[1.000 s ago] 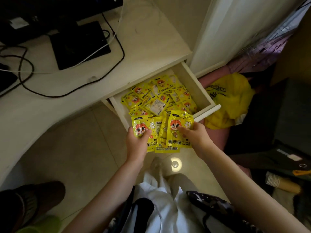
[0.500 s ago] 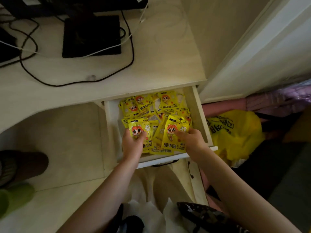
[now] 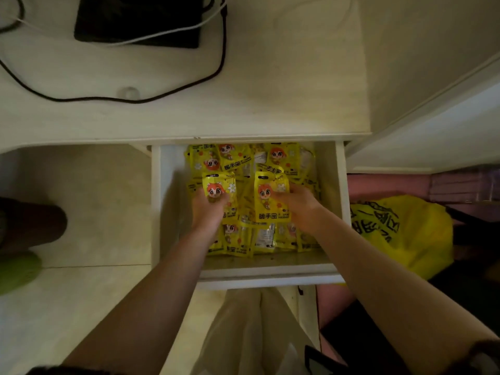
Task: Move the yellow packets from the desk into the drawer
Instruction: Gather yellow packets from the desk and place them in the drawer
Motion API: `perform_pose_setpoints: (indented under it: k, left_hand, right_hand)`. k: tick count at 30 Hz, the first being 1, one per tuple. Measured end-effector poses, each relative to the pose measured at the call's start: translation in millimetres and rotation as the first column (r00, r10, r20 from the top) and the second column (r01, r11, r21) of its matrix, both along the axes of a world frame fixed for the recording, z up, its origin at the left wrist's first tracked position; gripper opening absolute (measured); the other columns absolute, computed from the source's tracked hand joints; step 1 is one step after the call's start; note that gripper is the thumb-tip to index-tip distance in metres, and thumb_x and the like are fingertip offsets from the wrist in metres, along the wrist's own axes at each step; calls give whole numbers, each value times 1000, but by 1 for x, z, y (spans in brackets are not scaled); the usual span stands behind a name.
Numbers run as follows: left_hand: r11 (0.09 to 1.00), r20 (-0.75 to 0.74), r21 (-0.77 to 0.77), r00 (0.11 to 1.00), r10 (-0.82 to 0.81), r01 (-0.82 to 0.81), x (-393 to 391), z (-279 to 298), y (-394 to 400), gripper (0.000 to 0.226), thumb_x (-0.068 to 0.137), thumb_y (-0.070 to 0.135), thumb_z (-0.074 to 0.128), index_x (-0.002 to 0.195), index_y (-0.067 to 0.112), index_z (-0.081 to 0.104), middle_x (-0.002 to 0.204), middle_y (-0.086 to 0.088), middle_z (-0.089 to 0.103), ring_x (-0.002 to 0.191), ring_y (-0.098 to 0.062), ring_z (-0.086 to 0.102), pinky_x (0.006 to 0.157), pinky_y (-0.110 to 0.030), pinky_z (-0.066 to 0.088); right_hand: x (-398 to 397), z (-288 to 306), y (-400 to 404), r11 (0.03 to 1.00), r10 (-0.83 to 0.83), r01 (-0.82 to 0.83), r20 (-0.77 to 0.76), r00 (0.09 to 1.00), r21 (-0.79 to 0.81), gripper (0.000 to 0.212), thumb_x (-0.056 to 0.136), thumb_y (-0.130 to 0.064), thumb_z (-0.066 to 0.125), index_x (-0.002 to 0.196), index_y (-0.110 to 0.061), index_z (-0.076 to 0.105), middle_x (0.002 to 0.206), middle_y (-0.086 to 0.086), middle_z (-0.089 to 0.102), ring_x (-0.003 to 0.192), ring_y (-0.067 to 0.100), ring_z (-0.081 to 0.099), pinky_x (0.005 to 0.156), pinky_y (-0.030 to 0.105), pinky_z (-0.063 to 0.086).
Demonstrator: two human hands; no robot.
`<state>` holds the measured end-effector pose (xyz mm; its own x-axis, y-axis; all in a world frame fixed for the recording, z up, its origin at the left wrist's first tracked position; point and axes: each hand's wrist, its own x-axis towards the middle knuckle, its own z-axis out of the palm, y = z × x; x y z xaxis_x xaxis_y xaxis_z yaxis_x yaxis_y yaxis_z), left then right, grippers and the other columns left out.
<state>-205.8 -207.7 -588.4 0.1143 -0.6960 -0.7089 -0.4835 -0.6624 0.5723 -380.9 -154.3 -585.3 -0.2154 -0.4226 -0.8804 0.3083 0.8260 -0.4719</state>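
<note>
A: What is the biggest thing here?

B: The pale counter (image 3: 270, 85) across the top. A flat black thing (image 3: 138, 21) lies on it, with a black cable (image 3: 221, 50) and a white cable (image 3: 167, 32) running over it

A: And under the counter?

B: The white drawer (image 3: 331, 201) is pulled out. It is full of yellow packets (image 3: 235, 161), all piled up and overlapping, each with a little red-haired cartoon face

A: What is that yellow lump at the right?

B: A yellow plastic bag (image 3: 400, 234) with black writing, down on the floor beside the drawer

A: Where are the hands?

B: Both are inside the drawer, above the pile. The left hand (image 3: 207, 212) has its fingers and thumb curled round one packet (image 3: 219, 193), holding it by the lower part. The right hand (image 3: 300, 207) grips another packet (image 3: 270, 198) by its right edge, thumb on the front. The two held packets stand side by side, faces up

A: Anything else?

B: A green shoe (image 3: 19, 269) on the pale floor at the far left, blurry
</note>
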Motion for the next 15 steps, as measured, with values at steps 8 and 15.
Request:
perform_pose_setpoints:
  k: [8, 15]
  left_hand:
    - [1000, 79, -19, 997, -23, 24, 13, -18, -10, 37, 93, 13, 57, 129, 10, 52, 126, -11, 59, 92, -15, 57, 69, -23, 44]
    - [996, 153, -56, 987, -56, 65, 23, -16, -2, 35, 93, 14, 57, 128, 12, 55, 126, -9, 60, 67, 1, 47, 50, -12, 33]
  right_hand:
    - [-25, -24, -2, 989, 143, -131, -200, 969, 72, 20, 91, -19, 57, 109, -18, 65, 110, 15, 68, 106, 32, 62, 96, 51, 49]
    - [-26, -12, 5, 968, 244, -249, -341, 908, 29, 28, 90, -37, 57, 112, -20, 63, 100, 4, 69, 92, 25, 65, 82, 40, 55]
